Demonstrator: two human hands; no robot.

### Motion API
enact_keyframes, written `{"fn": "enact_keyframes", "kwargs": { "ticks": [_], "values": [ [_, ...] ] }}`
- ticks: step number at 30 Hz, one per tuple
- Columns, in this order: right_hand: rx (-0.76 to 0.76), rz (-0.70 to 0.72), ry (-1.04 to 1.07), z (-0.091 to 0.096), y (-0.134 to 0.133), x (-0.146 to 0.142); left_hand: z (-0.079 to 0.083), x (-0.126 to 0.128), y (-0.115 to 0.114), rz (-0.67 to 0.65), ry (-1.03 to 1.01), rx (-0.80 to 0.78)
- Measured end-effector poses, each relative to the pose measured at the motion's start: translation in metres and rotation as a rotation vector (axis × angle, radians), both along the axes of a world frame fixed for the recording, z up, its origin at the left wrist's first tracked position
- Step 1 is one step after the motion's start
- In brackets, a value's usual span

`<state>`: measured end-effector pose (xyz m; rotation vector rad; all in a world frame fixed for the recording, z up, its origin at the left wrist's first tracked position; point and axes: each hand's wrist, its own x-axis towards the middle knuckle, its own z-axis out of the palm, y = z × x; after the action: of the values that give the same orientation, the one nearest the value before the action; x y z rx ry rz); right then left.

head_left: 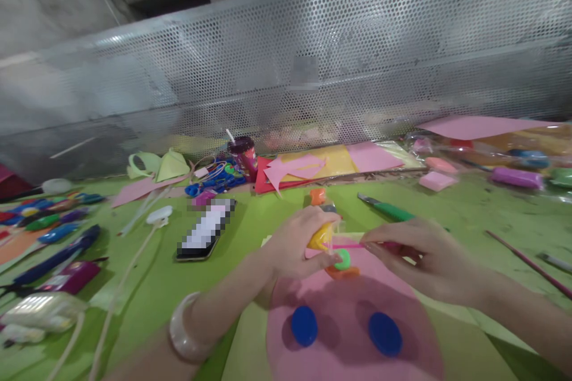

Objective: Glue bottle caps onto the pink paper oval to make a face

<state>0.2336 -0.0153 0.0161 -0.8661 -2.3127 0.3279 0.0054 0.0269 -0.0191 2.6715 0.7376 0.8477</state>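
My left hand [297, 244] is closed around a yellow glue bottle [320, 237] with an orange cap, tipped over a round pink paper cutout [348, 327]. My right hand [424, 259] pinches a thin pink stick [351, 245] that points toward the bottle. Just below the stick a small green cap [343, 259] sits on an orange piece [342, 272] at the top of the pink cutout. Two blue round caps [304, 325] [385, 334] lie lower on the cutout. A white bangle [185, 333] is on my left wrist.
A green utility knife [386, 209] lies behind my hands. A phone [205, 232], blue scissors [210, 184], a dark red cup [243, 155] and coloured paper sheets [335, 161] sit further back. Markers and tools [53, 220] crowd the left; a thin stick [527, 262] lies right. A perforated metal wall [313, 59] stands behind.
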Motion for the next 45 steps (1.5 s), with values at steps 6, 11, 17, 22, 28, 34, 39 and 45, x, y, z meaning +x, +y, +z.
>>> {"fn": "enact_keyframes", "kwargs": {
  "ticks": [6,11,17,22,28,34,39,45],
  "values": [
    [0.21,-0.092,-0.033,-0.017,0.001,-0.005,-0.001,0.004,-0.004,0.031,-0.038,-0.021],
    [0.373,-0.128,-0.047,-0.017,0.002,-0.003,-0.007,0.005,-0.004,0.062,-0.184,-0.175],
    [0.543,-0.141,-0.041,-0.012,-0.003,-0.001,-0.009,0.007,-0.003,0.104,-0.308,-0.305],
    [0.527,-0.265,-0.057,-0.017,-0.005,-0.005,-0.005,0.012,-0.008,0.162,-0.298,-0.365],
    [0.331,-0.369,0.029,-0.013,-0.009,-0.008,-0.003,0.017,-0.011,0.254,-0.265,-0.389],
    [0.245,-0.372,0.013,-0.015,-0.01,-0.008,-0.004,0.019,-0.011,0.267,-0.268,-0.427],
    [0.25,-0.406,0.012,-0.019,-0.011,-0.009,-0.002,0.02,-0.014,0.243,-0.3,-0.451],
    [0.383,-0.42,-0.062,-0.024,-0.013,-0.012,0.002,0.022,-0.018,0.238,-0.312,-0.483]
  ]
}}
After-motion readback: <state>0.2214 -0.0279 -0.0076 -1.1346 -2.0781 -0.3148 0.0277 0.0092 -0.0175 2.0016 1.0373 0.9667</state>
